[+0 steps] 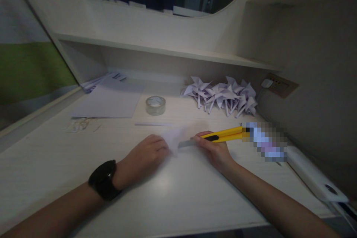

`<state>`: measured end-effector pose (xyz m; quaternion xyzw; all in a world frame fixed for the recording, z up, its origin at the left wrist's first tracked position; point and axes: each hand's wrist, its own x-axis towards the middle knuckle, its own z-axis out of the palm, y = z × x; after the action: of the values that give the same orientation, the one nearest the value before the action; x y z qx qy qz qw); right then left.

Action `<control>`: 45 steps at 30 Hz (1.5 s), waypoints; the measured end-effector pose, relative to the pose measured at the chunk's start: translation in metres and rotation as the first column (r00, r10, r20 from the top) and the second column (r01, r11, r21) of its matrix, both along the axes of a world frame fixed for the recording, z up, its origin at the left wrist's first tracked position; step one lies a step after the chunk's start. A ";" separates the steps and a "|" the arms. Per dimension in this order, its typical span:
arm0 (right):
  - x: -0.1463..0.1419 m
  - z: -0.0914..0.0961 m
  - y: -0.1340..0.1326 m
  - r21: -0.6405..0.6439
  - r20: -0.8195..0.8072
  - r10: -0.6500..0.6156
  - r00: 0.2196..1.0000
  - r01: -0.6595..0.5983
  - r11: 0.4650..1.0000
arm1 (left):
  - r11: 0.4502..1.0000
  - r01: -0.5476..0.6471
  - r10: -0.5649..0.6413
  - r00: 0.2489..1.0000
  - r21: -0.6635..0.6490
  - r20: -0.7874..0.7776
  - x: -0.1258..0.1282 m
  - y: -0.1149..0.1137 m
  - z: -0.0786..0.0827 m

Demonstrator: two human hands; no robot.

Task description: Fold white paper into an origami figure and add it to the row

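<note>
My left hand point(152, 152), with a black watch on its wrist, is closed on a small piece of white paper point(173, 137). The paper is blurred, so its folds cannot be made out. My right hand point(213, 150) grips a yellow utility knife point(228, 134) with its blade out. The grey blade points left and lies against or just in front of the paper; contact is unclear. Just beyond the hands a thin rolled paper stick point(153, 124) lies on the desk, and behind it stands a roll of clear tape point(155, 105).
Several paper pinwheels point(223, 95) are heaped at the back right. Paper sheets point(108, 96) lie at the back left, with a small tangle of pale bands point(80, 124) before them. A white device point(315, 174) and a pixelated item point(264, 143) are along the right wall.
</note>
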<state>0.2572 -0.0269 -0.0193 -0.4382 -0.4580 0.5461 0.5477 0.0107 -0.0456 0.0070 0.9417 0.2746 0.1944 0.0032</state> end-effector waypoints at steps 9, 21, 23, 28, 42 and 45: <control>-0.001 -0.001 -0.003 0.175 0.215 -0.210 0.954 0.174 0.969 | 0.941 -0.329 0.337 0.936 -0.080 0.102 -0.004 0.016 -0.006; -0.002 -0.002 -0.014 0.237 0.403 -0.134 0.905 0.039 0.971 | 0.938 -0.028 -0.027 0.988 -0.345 -0.152 0.011 0.055 0.021; -0.002 -0.002 -0.014 0.241 0.403 -0.117 0.908 0.019 0.970 | 0.924 -0.100 0.021 0.977 -0.368 -0.213 0.015 0.053 0.023; -0.002 -0.001 -0.014 0.244 0.402 -0.112 0.909 0.012 0.970 | 0.902 -0.175 0.057 0.954 -0.394 -0.294 0.019 0.049 0.027; 0.000 0.001 -0.016 0.282 0.456 -0.184 0.871 0.055 0.958 | 0.859 -0.124 0.051 0.986 -0.497 -0.159 0.012 0.050 0.018; -0.001 0.004 -0.016 0.280 0.460 -0.193 0.867 0.064 0.958 | 0.878 -0.129 0.064 0.986 -0.461 -0.154 0.011 0.051 0.015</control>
<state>0.2561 -0.0429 -0.0153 -0.5158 -0.6160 0.3180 0.5034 0.0214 0.0051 0.0223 0.9090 0.3596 0.0585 0.2026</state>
